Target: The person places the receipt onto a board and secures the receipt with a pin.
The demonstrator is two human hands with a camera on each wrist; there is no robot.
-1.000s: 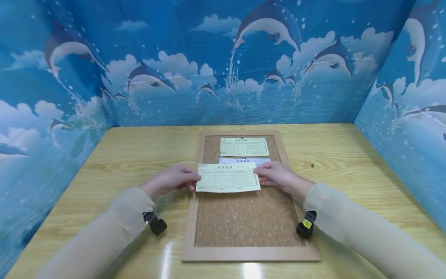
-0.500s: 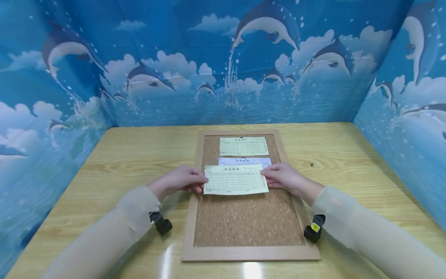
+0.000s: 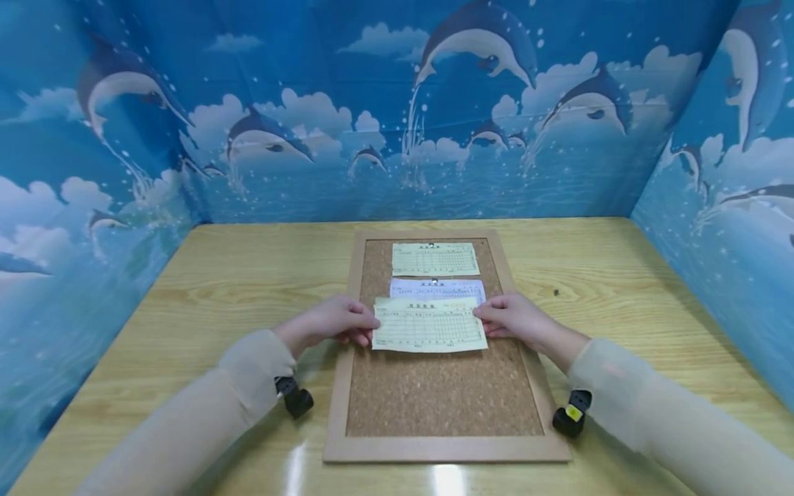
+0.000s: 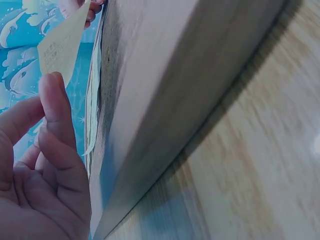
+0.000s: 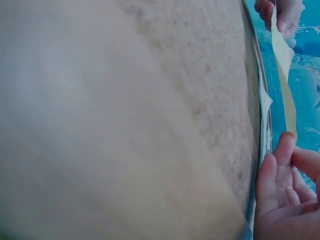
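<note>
A pale yellow-green printed paper slip (image 3: 429,326) is stretched between both hands over the cork board (image 3: 444,399). The left hand (image 3: 331,320) pinches its left edge, and the right hand (image 3: 521,320) pinches the right edge near the upper corner. In both wrist views the slip (image 4: 62,45) stands off the board, raised above it. It overlaps the lower part of a lavender slip (image 3: 437,288) fastened with a pin. Farther up, a green slip (image 3: 434,260) is pinned at its top edge.
A light wooden frame (image 3: 446,450) borders the cork board, which lies on a wood-grain table (image 3: 260,265). Blue dolphin-print cloth (image 3: 310,172) walls in the back and sides. A small dark spot (image 3: 555,293) marks the table at right. Black wrist cameras (image 3: 296,398) hang under both sleeves.
Both hands have carried the yellow-green slip to the right and slightly toward the person. More of the lavender slip now shows above it.
</note>
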